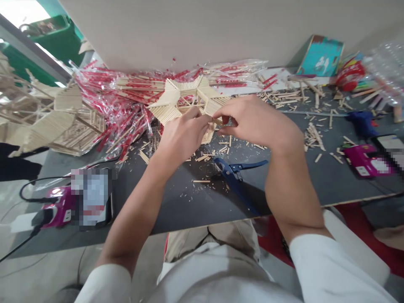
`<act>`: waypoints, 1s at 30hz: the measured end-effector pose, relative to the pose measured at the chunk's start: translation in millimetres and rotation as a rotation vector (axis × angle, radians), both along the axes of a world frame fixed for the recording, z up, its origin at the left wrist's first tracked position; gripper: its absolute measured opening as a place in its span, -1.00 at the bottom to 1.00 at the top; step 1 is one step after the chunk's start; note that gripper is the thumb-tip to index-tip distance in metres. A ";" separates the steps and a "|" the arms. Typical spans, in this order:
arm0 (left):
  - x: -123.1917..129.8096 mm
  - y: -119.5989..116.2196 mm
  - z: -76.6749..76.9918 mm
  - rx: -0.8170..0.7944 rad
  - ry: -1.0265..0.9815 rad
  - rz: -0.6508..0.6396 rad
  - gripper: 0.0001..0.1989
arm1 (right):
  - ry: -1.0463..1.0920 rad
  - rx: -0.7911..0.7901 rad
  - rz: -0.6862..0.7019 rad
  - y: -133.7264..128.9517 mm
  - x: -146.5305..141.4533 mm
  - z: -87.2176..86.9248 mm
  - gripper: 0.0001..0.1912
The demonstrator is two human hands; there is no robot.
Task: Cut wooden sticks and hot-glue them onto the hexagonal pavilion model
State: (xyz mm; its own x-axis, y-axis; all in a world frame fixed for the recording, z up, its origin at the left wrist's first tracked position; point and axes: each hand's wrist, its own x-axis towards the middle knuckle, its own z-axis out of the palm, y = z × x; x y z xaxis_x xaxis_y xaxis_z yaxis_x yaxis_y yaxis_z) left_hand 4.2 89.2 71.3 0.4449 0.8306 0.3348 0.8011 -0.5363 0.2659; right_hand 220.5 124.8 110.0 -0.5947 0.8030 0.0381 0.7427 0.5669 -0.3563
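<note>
A star-shaped frame of pale wooden sticks (172,94) lies in the middle of the table, its flat points built from rows of sticks. My left hand (186,132) is closed on its near side, with the fingertips partly hidden. Close beside it, my right hand (252,120) pinches at the near right of the frame; what lies between its fingertips is too small to make out. Below the hands is a blue-handled cutter (235,181) with its handles spread. A short loose stick (201,181) lies left of the cutter.
Plastic-wrapped, red-tipped sticks (135,90) pile up behind. Another stick structure (66,113) stands left. Cut sticks (312,136) and a blue glue gun (361,122) lie right. Magenta power blocks (59,206) and a phone (96,198) sit near the front edge.
</note>
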 end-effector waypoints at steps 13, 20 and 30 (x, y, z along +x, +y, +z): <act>7.0 3.6 -11.0 0.057 -0.065 0.099 -0.72 | -0.030 0.084 0.068 -0.7 2.2 -0.4 -0.74; 11.3 3.6 -11.6 0.071 -0.100 0.148 -0.75 | -0.004 0.062 0.042 -1.3 1.9 -0.7 -0.80; 10.7 9.6 -12.2 0.082 -0.111 0.154 -0.70 | 0.039 0.006 -0.024 1.1 2.1 -3.9 -0.76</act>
State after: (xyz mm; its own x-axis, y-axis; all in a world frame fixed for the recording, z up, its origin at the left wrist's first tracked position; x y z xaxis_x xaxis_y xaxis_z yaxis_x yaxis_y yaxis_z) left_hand 14.9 98.8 59.0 0.2715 0.8537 0.4444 0.8433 -0.4335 0.3176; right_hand 222.7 125.8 106.1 -0.5731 0.8168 0.0659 0.7418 0.5513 -0.3818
